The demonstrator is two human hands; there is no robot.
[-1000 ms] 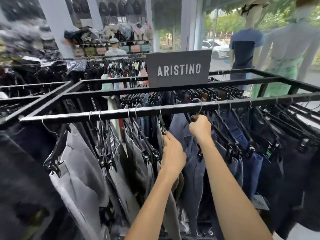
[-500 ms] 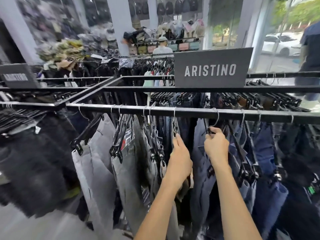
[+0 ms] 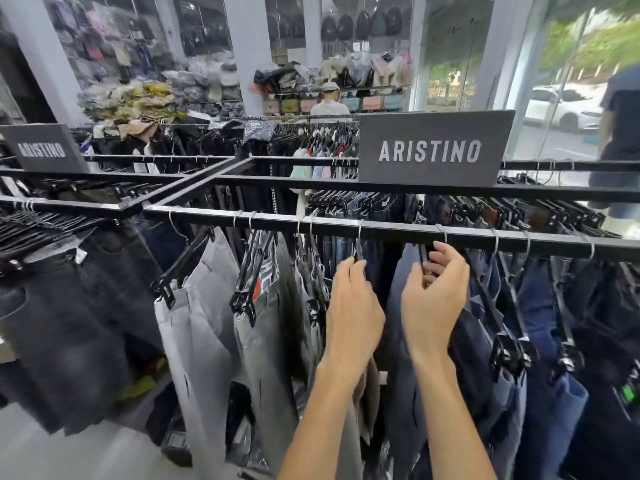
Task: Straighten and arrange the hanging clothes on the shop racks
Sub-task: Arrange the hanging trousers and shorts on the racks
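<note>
Lower centre: left hand, fingers straight, pressed flat against right end of grey trousers bunch, gripping nothing. Right hand just beside it, fingers curled round black hanger above navy trousers. Hanger hooks over front rail, mid-frame. Beyond, upper centre-right: ARISTINO sign.

Dark sign on rail, just above right hand gripping hanger: "ARISTINO". Second sign, far left of grip: "ARISTINO", blurred.
</note>
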